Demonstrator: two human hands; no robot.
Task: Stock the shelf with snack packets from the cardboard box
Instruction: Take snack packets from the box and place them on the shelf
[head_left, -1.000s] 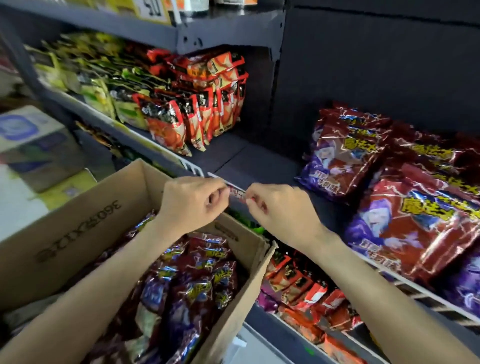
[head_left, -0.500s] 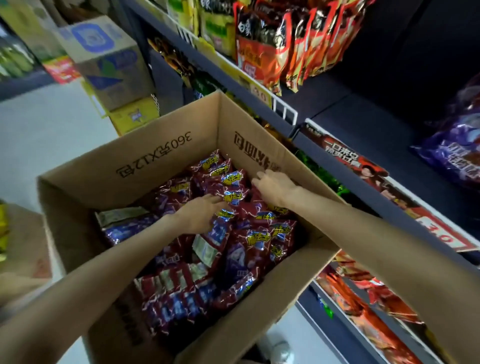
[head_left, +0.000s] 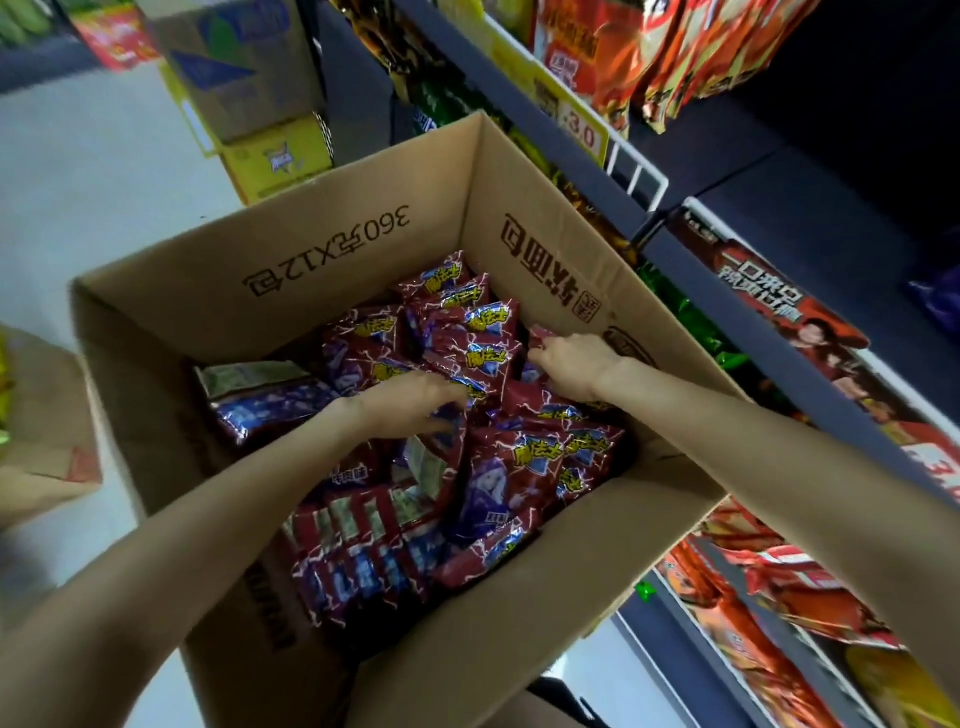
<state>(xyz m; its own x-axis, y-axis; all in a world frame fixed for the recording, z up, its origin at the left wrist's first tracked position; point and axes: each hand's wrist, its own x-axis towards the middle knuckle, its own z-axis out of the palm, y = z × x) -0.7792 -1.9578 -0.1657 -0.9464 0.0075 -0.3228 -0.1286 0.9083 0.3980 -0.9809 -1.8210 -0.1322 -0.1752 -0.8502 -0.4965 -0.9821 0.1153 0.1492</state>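
Mid-frame, both hands reach into the box (head_left: 322, 249): left hand (head_left: 415, 400) curls onto packets (head_left: 467, 332), right hand (head_left: 571, 364) pinches one; best lift several together.

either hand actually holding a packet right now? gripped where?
Both hands are in the cardboard box. Right hand pinches a red snack packet by its edge. Left hand rests on the packets; its grip cannot be told.

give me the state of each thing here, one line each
cardboard box: open, flaps up, partly full of packets
snack packets: sealed, piled loosely in the box
left hand: down in the box, fingers curled onto a packet
right hand: down in the box, pinching a packet's edge
shelf: part bare beside the orange packets
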